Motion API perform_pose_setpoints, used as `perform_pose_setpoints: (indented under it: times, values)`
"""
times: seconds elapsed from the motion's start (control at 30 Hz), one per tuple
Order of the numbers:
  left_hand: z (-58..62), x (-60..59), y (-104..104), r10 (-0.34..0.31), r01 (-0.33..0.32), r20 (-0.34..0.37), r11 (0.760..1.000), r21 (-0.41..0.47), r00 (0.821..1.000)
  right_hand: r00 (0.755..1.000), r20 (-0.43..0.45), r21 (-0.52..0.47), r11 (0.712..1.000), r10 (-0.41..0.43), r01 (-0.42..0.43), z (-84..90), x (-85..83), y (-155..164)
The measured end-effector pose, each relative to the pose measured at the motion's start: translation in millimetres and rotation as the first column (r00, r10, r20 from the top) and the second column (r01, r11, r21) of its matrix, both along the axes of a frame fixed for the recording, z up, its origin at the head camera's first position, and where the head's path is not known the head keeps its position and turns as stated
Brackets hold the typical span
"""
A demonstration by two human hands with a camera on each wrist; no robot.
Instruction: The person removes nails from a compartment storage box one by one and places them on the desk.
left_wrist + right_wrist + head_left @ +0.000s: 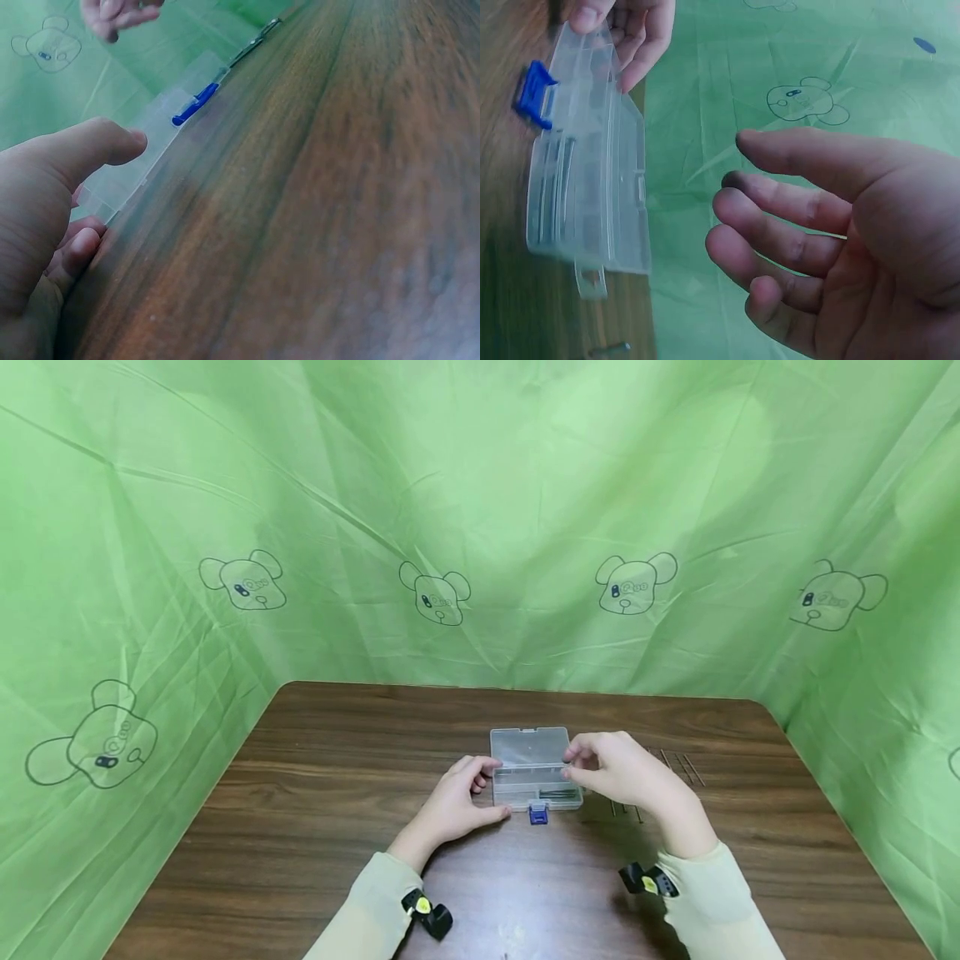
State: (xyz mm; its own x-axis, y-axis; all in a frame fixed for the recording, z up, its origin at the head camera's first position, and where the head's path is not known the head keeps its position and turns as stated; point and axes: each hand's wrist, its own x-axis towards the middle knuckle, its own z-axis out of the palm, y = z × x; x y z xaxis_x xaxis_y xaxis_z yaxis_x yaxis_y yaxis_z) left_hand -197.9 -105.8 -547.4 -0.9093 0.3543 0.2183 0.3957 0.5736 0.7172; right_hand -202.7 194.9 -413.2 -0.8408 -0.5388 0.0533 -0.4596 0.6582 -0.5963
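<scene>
Left hand [456,800] grips clear hinged box [516,795] at its left end, best kept steady; right hand [621,768], empty, fingers loose, hovers by box's right end; thin metal rods [694,770] inside and right of box

Box [517,797] on table [315,827], rods [558,794] inside, more rods [694,770] right

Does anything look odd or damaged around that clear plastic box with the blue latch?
Two fingertips of the bare right hand look dark, perhaps smudged or shadowed, unlike the others. The clear rectangular plastic box shows no obvious damage.
</scene>
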Motion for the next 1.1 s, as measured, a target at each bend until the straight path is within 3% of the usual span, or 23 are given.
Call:
perform_pose_setpoints:
  times: [0.2, 0.43, 0.73, 1.1]
  values:
    - [-2.9, 1.2, 3.0, -0.005, 0.006, -0.003, 1.000, 0.016, 1.000, 0.999, 0.037, -0.011, 0.999, 0.036, -0.036, -7.4, -5.2, -12.7]
    - [-5.0, 1.9, 2.7, -0.012, 0.012, -0.021, 1.000, 0.019, 1.000, 0.992, -0.088, -0.035, 0.995, 0.088, -0.092, -28.8, -10.1, -25.8]
    - [-3.1, -0.1, -1.4, -0.006, 0.006, -0.030, 1.000, 0.013, 1.000, 0.981, -0.161, -0.041, 0.992, 0.112, -0.120, -45.1, -18.2, -37.1]
    - [-3.3, -0.5, -1.0, -0.009, 0.009, -0.017, 1.000, 0.010, 1.000, 0.984, -0.145, -0.009, 0.994, 0.107, -0.109, -53.0, -23.9, -34.2]
